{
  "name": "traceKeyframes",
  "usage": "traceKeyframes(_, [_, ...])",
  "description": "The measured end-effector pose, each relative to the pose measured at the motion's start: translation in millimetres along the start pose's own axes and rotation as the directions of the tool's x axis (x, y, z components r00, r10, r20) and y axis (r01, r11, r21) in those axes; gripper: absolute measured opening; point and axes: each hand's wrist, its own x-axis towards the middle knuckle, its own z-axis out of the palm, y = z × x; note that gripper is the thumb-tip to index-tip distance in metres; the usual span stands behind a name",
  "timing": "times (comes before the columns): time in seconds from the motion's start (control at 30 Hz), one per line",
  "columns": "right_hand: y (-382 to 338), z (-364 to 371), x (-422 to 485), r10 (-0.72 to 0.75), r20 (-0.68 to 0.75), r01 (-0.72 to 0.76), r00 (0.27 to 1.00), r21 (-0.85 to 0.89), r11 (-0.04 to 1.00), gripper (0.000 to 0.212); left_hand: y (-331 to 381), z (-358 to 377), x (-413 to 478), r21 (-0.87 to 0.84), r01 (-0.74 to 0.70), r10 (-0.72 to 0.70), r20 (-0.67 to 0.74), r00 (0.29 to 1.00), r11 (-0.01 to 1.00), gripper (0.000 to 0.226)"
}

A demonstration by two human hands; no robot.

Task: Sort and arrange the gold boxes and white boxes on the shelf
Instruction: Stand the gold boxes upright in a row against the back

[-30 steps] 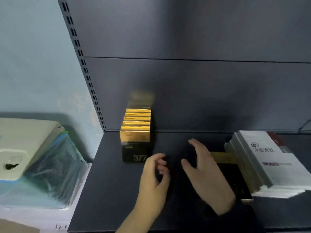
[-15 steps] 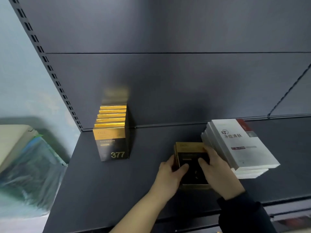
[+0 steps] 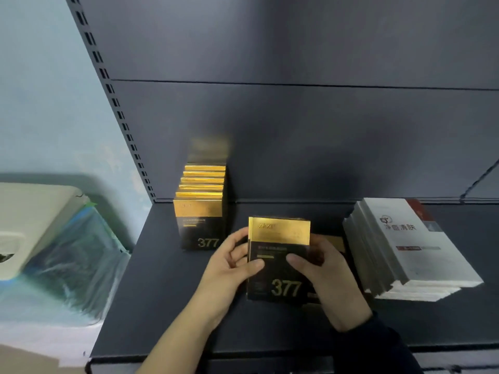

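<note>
A gold-and-black box marked 377 [image 3: 278,255] is held upright above the dark shelf [image 3: 162,306], its face toward me. My left hand [image 3: 229,268] grips its left edge and my right hand [image 3: 324,273] grips its right edge. Behind the held box, another gold box [image 3: 336,242] lies flat, mostly hidden. At the shelf's back left stands a row of several upright gold boxes [image 3: 201,209]. A leaning stack of white boxes [image 3: 405,255] with red labels sits at the right.
The shelf's slotted upright post [image 3: 118,109] runs up the left side, with the dark back panel [image 3: 324,130] behind. Left of the shelf lies a beige object [image 3: 35,220] on clear blue plastic wrapping [image 3: 75,263]. The shelf's front edge [image 3: 243,357] is just below my wrists.
Both hands reached to the flat gold boxes beside the white stack, gripped one, and lifted it upright toward the middle of the shelf. The camera view shifted.
</note>
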Motion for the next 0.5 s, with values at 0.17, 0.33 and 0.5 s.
traceKeyframes(0.17, [4, 65, 3, -0.125, 0.054, 0.127, 0.991, -0.04, 0.991, 0.034, 2, -46, -22, 0.187, -0.129, 0.149, -0.097, 0.984, 0.974, 0.064])
traceKeyframes(0.33, [3, 111, 8, -0.182, 0.148, 0.185, 0.972, -0.003, 0.983, 0.035, 9, -68, -34, 0.297, -0.227, 0.291, -0.192, 0.937, 0.927, 0.055])
traceKeyframes(0.5, [2, 135, 19, -0.243, 0.177, 0.254, 0.954, -0.044, 0.966, 0.039, 13, -85, -28, 0.359, -0.235, 0.326, -0.217, 0.92, 0.903, 0.047])
